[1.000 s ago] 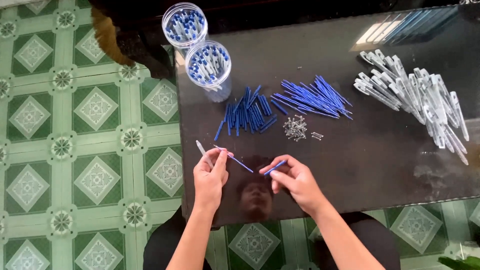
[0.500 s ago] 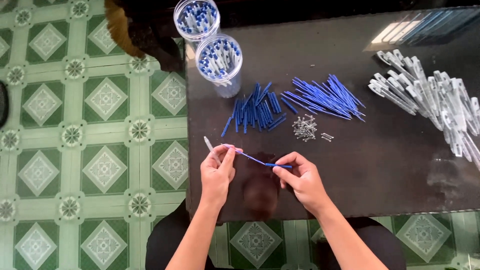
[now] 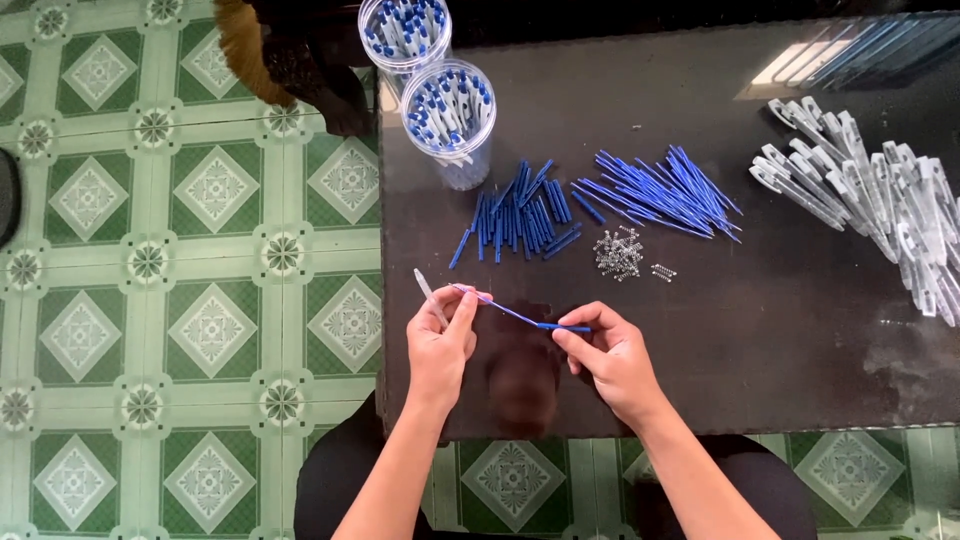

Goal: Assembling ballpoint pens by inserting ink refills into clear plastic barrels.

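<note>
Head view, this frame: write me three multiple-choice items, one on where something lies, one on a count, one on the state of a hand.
1. Where does the small heap of metal springs lie?
A. Inside a jar
B. On the dark table, just below the long blue refills
C. On the green tiled floor

2. How many clear round jars of pens stand at the table's far left corner?
A. One
B. Two
C. Four

3. What is the right hand doing?
A. Pinching one end of a thin blue refill
B. Lying flat and empty
C. Reaching into a jar

Answers: 1 B, the springs sit on the tabletop under the refill pile. 2 B, two jars show, one behind the other. 3 A, its fingers close on the refill, whose other end the left hand holds.
</note>
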